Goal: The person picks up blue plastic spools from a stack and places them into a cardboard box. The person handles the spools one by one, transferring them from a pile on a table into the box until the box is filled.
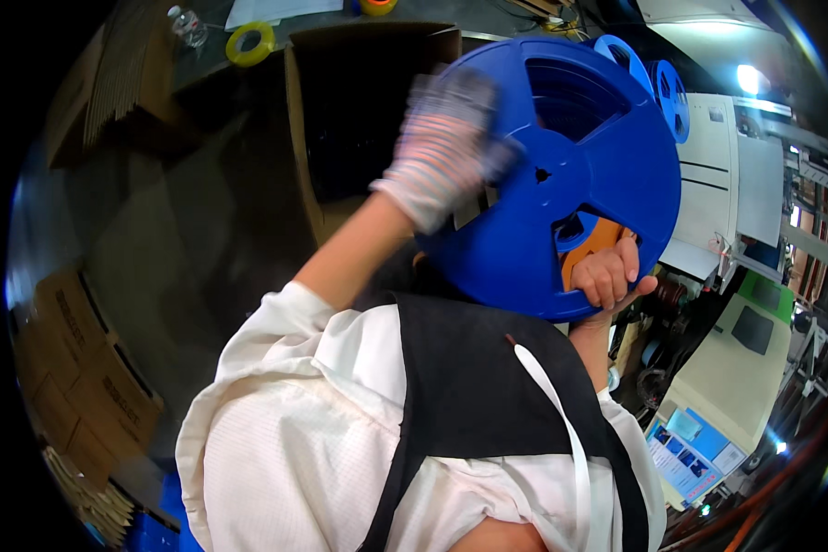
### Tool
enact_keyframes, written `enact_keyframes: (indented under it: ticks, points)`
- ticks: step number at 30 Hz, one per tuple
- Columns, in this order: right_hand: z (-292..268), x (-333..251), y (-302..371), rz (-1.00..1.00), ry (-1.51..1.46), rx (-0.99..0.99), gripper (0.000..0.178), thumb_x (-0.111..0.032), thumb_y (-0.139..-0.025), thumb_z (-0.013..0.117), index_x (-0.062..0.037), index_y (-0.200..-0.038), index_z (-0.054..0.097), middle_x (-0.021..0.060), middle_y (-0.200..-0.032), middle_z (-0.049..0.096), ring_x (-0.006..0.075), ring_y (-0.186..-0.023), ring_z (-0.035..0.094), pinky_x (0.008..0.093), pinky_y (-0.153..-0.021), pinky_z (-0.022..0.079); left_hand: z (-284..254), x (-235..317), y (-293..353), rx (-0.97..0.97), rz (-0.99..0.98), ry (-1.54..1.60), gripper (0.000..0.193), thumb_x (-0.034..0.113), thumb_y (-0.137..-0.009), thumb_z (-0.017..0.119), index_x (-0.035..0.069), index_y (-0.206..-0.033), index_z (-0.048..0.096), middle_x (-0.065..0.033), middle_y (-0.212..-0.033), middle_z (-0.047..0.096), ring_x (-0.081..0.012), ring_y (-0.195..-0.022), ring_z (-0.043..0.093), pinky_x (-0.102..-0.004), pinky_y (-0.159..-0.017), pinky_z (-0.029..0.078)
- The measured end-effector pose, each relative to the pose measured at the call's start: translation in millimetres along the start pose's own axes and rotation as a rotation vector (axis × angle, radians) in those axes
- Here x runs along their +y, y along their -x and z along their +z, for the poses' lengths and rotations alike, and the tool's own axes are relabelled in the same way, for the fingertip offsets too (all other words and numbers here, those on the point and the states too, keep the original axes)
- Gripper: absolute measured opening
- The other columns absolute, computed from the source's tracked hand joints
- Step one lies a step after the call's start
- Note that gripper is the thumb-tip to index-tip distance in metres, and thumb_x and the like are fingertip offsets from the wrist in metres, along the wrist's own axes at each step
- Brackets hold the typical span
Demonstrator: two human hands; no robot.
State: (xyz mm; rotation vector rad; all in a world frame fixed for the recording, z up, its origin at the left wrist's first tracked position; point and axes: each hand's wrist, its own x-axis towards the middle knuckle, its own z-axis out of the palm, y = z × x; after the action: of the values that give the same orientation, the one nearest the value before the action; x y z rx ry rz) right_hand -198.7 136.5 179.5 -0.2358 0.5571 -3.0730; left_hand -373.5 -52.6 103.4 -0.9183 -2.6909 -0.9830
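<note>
A large blue plastic reel (607, 179), with wide cut-outs and a small hole at its centre, is held up in front of my chest, its flat face toward me. My right hand (607, 276), bare, grips its lower right rim, fingers curled through a cut-out where something orange shows. At the reel's left side is my left hand (446, 147) in a striped glove with dark grey fingertips. It is smeared by motion, its thumb over the reel's face; whether it grips the rim I cannot tell.
An open cardboard box (308, 138) with a dark inside stands behind my left hand. A yellow tape roll (250, 43) and a plastic bottle (188, 26) lie at the far left. More blue reels (670, 99) are at the back right. Stacked cartons (92, 368) stand at the left.
</note>
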Motion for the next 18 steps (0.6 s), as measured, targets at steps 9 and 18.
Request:
enact_keyframes:
  ticks: [9, 18]
  points:
    - [-5, 5, 18, 0.01, 0.081, 0.036, 0.034, -0.035, -0.091, 0.067, -0.0117, -0.083, 0.043, -0.007, -0.047, 0.042, 0.0036, -0.035, 0.04, 0.0194, -0.04, 0.032, 41, -27, 68, -0.227, 0.018, 0.125, 0.063, 0.031, -0.089, 0.052, 0.002, -0.143, 0.037, -0.0218, -0.148, 0.035, -0.0361, -0.139, 0.031, -0.0418, -0.117, 0.022]
    - [-1, 1, 15, -0.032, 0.007, 0.016, 0.034, -0.033, -0.091, 0.066, -0.01, -0.082, 0.042, -0.0057, -0.047, 0.042, 0.0037, -0.033, 0.039, 0.0181, -0.034, 0.03, -18, -60, 108, -0.243, 0.594, 0.247, 0.054, 0.031, -0.08, 0.065, 0.009, -0.128, 0.052, -0.0138, -0.127, 0.052, -0.0322, -0.127, 0.046, -0.0529, -0.114, 0.027]
